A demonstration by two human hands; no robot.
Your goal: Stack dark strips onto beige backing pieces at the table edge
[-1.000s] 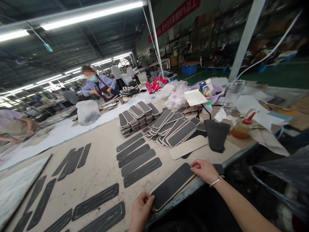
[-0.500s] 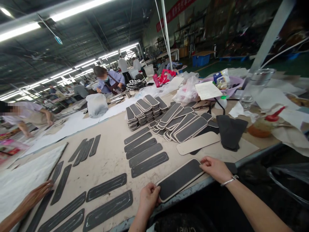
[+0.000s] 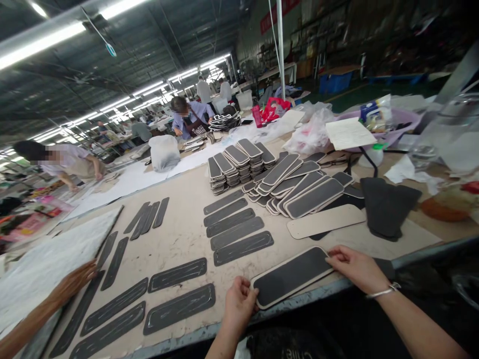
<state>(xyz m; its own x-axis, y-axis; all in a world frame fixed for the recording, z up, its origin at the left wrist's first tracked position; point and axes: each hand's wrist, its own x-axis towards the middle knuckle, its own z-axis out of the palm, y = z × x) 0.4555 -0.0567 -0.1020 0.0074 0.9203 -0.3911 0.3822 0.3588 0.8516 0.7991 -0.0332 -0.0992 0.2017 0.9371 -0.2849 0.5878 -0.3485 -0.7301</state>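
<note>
A dark rounded panel with a pale border (image 3: 292, 276) lies at the table's front edge. My left hand (image 3: 241, 301) pinches its left end between thumb and fingers. At the opposite end, my right hand (image 3: 348, 267), with a bracelet on the wrist, grips the upper right corner. Just behind is a beige rounded strip (image 3: 326, 221), partly over a dark piece. Several glossy dark strips (image 3: 244, 248) are laid out in rows to the left. Beyond them stand neat stacks of bordered panels (image 3: 237, 154) and a loose fanned pile (image 3: 314, 198).
Another person's hand (image 3: 80, 279) rests by a white board (image 3: 48, 264) at left. Dark pieces (image 3: 387, 207), a plastic bag (image 3: 310, 130), a purple basin (image 3: 406, 122) and a bottle of amber liquid (image 3: 447, 207) are at right. Co-workers stand behind.
The view has shifted, so the table's contents appear farther right. Both my hands keep their hold on the panel's ends. The other person's hand has moved slightly up along the board's edge.
</note>
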